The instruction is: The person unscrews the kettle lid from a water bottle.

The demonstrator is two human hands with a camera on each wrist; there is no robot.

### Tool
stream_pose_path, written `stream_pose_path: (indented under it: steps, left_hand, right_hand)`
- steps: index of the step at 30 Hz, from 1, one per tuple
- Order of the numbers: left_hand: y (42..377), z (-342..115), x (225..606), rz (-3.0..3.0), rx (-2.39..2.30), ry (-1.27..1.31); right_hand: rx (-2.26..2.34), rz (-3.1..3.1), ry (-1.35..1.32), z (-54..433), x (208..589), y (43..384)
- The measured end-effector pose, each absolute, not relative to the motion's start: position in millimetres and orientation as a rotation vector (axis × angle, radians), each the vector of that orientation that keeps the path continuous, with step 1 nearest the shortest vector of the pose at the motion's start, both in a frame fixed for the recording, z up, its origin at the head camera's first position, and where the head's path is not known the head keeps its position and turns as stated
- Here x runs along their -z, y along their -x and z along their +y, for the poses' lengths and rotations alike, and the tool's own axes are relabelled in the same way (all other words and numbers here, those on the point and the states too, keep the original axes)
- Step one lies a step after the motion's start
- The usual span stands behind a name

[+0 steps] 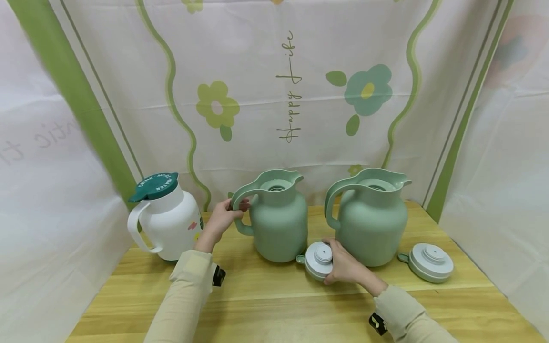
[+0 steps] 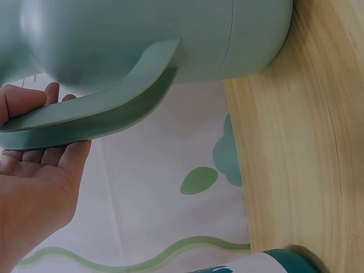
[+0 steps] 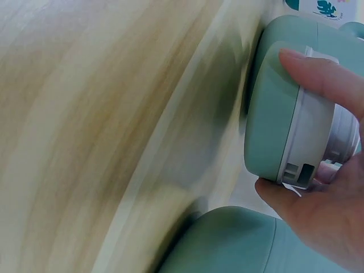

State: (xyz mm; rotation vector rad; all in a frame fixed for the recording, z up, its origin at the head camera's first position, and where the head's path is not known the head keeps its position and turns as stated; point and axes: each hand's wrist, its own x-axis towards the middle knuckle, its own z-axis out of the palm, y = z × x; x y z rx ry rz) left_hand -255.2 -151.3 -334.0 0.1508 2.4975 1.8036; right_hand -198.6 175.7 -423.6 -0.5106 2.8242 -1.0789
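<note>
My left hand (image 1: 220, 219) grips the handle (image 2: 136, 94) of the middle green jug (image 1: 280, 226), fingers on one side and thumb on the other. That jug stands upright on the table, its top uncovered. Between it and the right-hand green jug (image 1: 372, 228), my right hand (image 1: 345, 264) holds a round green-and-white lid (image 1: 316, 262) by its sides, the white stepped underside facing up. In the right wrist view the lid's green top (image 3: 270, 114) faces the tabletop, thumb and fingers spread across its edge. A small green tab (image 1: 300, 259) sticks out from the lid toward the middle jug.
A second upturned lid (image 1: 431, 263) lies at the right of the wooden table (image 1: 266, 314). The right-hand green jug also has no lid on. At the left stands a white jug (image 1: 169, 226) with a dark green lid (image 1: 155, 186). A printed cloth (image 1: 257, 143) hangs behind.
</note>
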Motion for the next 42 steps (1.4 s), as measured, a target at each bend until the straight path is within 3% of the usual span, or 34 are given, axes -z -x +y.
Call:
stream_pose_path:
  steps: [42]
  left_hand:
    - [254.5, -152.3, 331.9, 2.491, -1.785, -0.117]
  right_hand:
    - [1.044, 2.782, 0.457, 174.6, 434.0, 193.6]
